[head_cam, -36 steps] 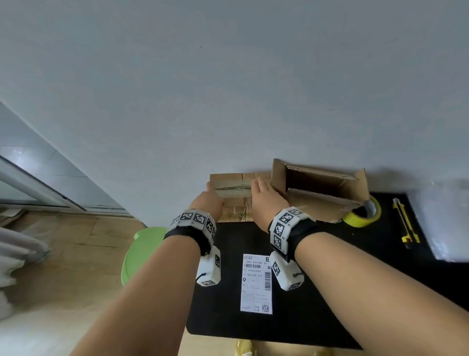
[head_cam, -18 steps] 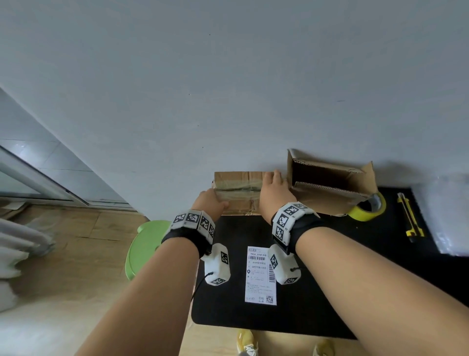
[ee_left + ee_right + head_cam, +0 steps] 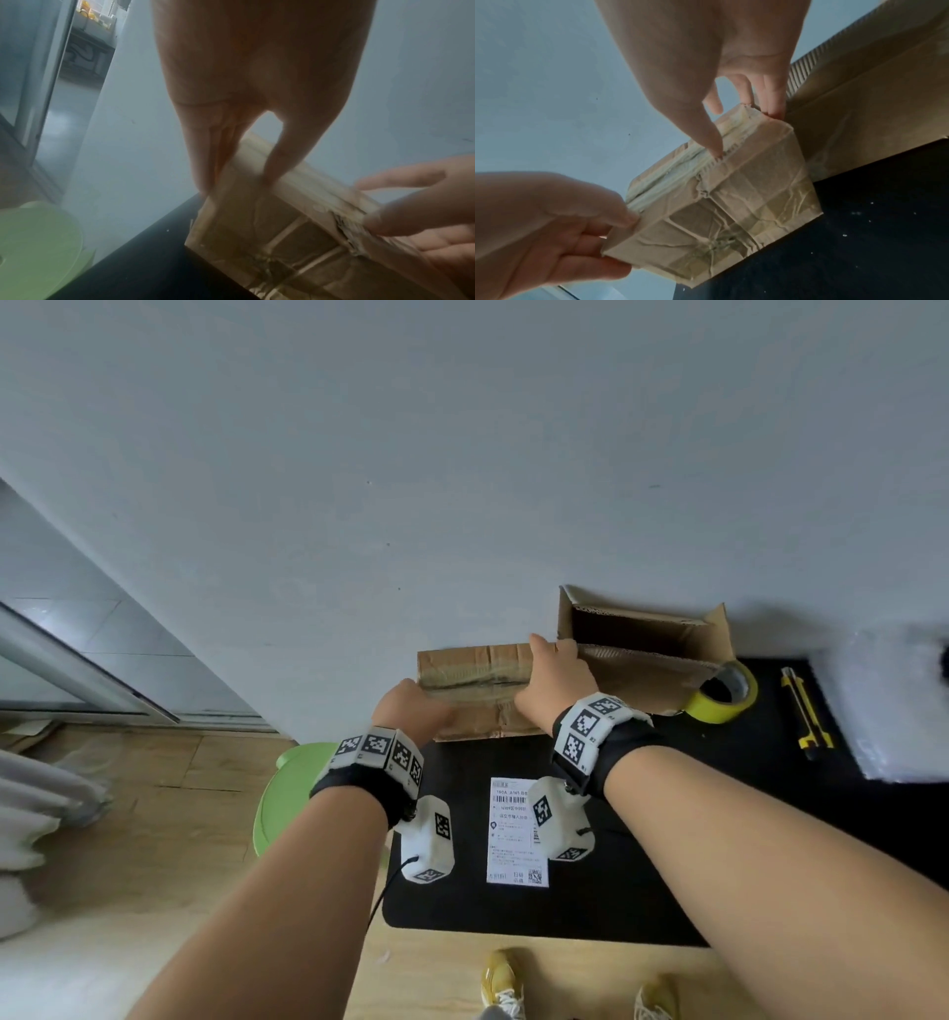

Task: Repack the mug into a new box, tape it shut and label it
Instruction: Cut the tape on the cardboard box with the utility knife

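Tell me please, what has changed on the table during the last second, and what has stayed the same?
Little moved. The right hand slid rightward along the top of the taped old box, to its right end; the left hand kept gripping the left end. The box, open new box, label, yellow tape roll and knife stayed put.

On the surface [image 3: 770, 814], the taped box [image 3: 477, 680] sits left of the open box [image 3: 642, 654], the label [image 3: 513, 834] before them, tape roll [image 3: 721, 698] and knife [image 3: 803, 711] rightward.
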The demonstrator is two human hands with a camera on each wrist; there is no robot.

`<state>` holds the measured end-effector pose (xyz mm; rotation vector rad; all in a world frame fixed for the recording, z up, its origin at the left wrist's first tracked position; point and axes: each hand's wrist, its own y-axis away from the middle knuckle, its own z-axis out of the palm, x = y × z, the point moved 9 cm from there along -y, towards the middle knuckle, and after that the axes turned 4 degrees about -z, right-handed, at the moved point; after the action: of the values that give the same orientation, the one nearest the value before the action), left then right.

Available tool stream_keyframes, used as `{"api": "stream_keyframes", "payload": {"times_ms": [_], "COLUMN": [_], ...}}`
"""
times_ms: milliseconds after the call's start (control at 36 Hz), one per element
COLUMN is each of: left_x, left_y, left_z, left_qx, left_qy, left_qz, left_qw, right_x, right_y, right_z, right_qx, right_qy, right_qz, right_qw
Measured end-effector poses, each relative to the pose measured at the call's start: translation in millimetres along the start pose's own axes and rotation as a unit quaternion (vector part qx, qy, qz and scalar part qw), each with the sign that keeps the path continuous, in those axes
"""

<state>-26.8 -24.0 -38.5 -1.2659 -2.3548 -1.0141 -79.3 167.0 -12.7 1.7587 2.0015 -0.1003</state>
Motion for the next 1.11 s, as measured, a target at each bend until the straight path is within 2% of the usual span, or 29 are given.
{"api": "stream_keyframes", "payload": {"times_ms": [139, 278, 500, 639, 833, 1000, 1111], "left_x": [25.4, 59.8, 111.3, 140.4, 162.9, 172.7, 203.7], "left_y": [18.7, 43.6, 80.7, 95.0, 107.9, 122.1, 136.1], "left_z": [-1.9, 21.6, 89.8, 142.3, 206.3, 223.8, 231.9], "left_qx": [-0.014, -0.081, -0.123, -0.121, -0.075, 0.011, 0.094], "left_qy": [0.027, 0.002, -0.063, -0.085, -0.087, -0.089, -0.137], "left_qz": [0.013, 0.020, 0.036, 0.045, 0.027, -0.013, 0.064], "left_qw": [0.999, 0.997, 0.990, 0.988, 0.993, 0.996, 0.984], "right_x": [18.1, 59.6, 150.8, 212.3, 283.1, 307.2, 320.6], "right_y": [13.7, 27.9, 54.7, 67.5, 81.0, 81.8, 75.3], "right_z": [-20.3, -48.1, -71.2, -76.7, -79.3, -76.0, -79.8], "right_qx": [0.008, 0.037, 0.010, 0.008, -0.005, -0.004, 0.008], "right_qy": [-0.009, -0.023, -0.011, -0.025, -0.041, -0.067, -0.085], "right_qz": [0.014, 0.024, 0.061, 0.091, 0.101, 0.047, 0.029], "right_qw": [1.000, 0.999, 0.998, 0.996, 0.994, 0.997, 0.996]}}
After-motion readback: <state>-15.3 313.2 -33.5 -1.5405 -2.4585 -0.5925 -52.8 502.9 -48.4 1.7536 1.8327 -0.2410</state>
